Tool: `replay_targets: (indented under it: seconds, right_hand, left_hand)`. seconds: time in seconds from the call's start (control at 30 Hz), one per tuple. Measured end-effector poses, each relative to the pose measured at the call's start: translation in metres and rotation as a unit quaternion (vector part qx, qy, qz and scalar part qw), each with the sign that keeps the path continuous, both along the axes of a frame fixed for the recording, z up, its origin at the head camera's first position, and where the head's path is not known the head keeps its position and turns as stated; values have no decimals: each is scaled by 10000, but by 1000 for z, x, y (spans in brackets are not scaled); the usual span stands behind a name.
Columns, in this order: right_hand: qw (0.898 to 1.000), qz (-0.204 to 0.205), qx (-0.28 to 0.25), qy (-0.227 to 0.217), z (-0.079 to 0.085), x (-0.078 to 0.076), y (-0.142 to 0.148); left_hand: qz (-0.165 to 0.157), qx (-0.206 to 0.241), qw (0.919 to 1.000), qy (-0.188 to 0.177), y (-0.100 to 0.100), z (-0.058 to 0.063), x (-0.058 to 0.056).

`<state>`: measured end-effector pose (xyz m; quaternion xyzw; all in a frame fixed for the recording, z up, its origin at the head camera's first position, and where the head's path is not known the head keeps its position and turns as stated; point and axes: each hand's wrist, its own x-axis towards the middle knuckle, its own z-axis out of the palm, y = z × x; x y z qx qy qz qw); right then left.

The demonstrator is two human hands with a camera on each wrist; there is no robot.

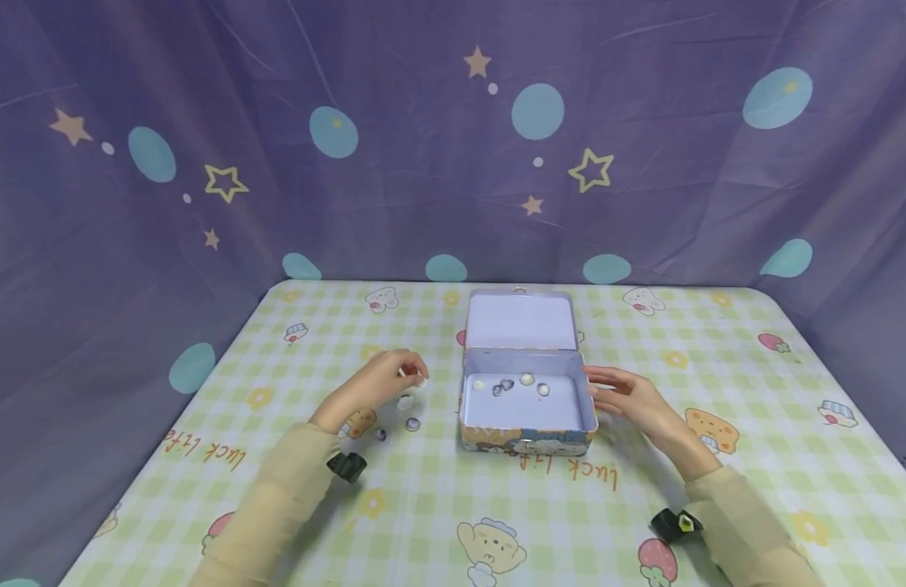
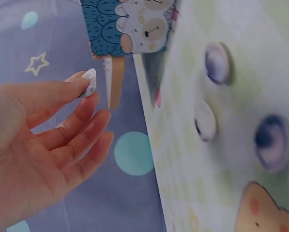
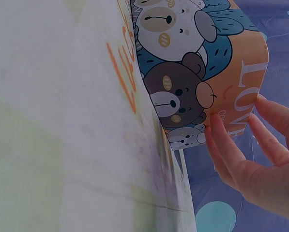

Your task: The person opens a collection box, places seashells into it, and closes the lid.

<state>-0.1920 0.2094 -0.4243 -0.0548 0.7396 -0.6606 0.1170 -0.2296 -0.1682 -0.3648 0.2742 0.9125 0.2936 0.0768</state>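
Note:
My left hand (image 1: 385,377) is raised a little above the table, left of the tin box (image 1: 489,443). Between its thumb and index finger it pinches a small white seashell (image 2: 90,83); the other fingers are loosely bent. Three more shells lie below that hand: a whitish shell (image 1: 404,401) and two purple-and-white ones, one shell (image 1: 413,424) closer to the box. The box stands with its lid (image 1: 521,319) tipped back, and several shells (image 1: 543,390) are scattered on its floor. With extended fingers, my right hand (image 1: 636,399) touches the box's right side, which carries printed bears (image 3: 175,92).
A green-and-white checked cloth (image 1: 423,522) with printed cartoons and lettering covers the table. Behind it and at both sides hangs a purple curtain (image 1: 423,204) with stars and blue dots. Dark straps (image 1: 347,466) circle both sleeved wrists.

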Motion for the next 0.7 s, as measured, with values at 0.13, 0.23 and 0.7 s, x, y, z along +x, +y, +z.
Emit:
replay_targets:
  seconds: [0.13,0.23,0.7]
  right_hand:
    - [10000,-10,1,-30,-1,-1,-1]
    - [10000,-3,25,-22,-1,0,-1]
    - [9996,77,156,219,-8,-2,5]
  left_hand:
    - [-71,35,9999,146,7,3,-2]
    - [-72,33,9998,200,12,5,-3]
    - [-421,374,9969,542,36,9,-6]
